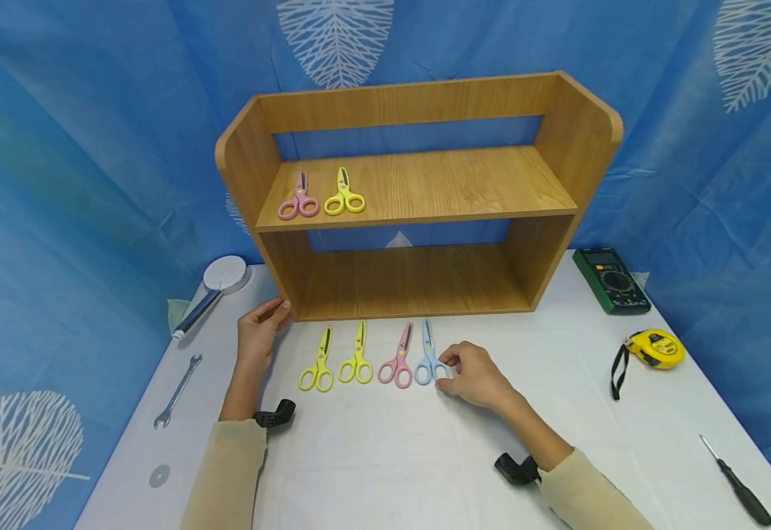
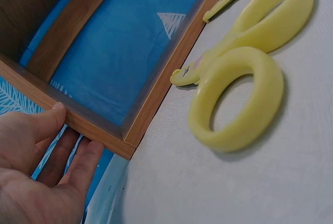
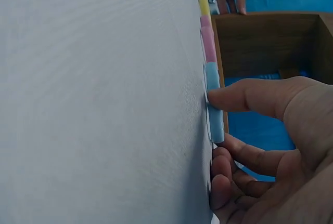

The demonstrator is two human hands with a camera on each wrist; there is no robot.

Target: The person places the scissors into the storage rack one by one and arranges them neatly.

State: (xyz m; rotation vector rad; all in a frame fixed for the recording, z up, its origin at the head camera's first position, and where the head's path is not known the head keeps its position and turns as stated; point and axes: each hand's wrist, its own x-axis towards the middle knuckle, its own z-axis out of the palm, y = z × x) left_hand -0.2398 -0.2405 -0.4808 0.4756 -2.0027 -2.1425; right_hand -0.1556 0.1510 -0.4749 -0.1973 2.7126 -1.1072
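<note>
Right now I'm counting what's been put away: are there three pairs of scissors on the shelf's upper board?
No, only two lie there, the pink scissors and the yellow scissors, side by side.

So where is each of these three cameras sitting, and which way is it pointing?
Head: worn on the head, looking forward and down at the wooden shelf, the white table, both forearms and both hands.
Left wrist: low on the table, facing the shelf's corner and the yellow scissors; the left hand touches the corner.
Right wrist: rolled sideways along the tabletop; the right hand pinches the blue scissors.
Shared: head and right wrist both show the blue scissors and shelf.
</note>
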